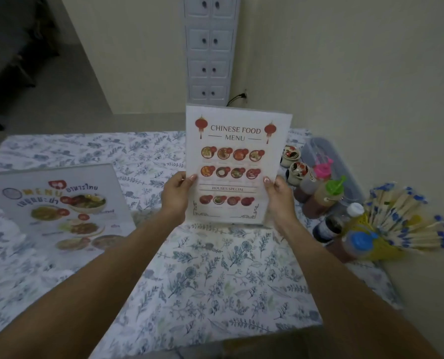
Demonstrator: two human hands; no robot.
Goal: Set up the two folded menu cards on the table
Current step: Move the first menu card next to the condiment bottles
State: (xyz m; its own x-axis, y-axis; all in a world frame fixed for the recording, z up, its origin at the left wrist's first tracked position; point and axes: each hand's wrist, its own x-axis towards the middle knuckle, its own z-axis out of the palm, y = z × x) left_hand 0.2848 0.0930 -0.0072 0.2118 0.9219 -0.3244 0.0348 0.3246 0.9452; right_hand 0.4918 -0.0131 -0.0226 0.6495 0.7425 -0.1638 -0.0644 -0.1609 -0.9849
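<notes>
A white Chinese food menu card (237, 141) stands upright over the middle of the table, its printed face towards me. My left hand (177, 195) grips its left edge and my right hand (279, 200) grips its right edge, thumbs on the front. Its lower edge is close to the floral tablecloth (215, 275); I cannot tell if it touches. A second menu card (60, 206) with Thai writing and food pictures sits at the left of the table, leaning back with its face up towards me.
Along the table's right edge stand sauce bottles (324, 195) with pink, green, white and blue caps, two small painted jars (294, 169), a clear plastic container (327, 151) and a yellow holder of wrapped chopsticks (402, 224). A wall runs close on the right.
</notes>
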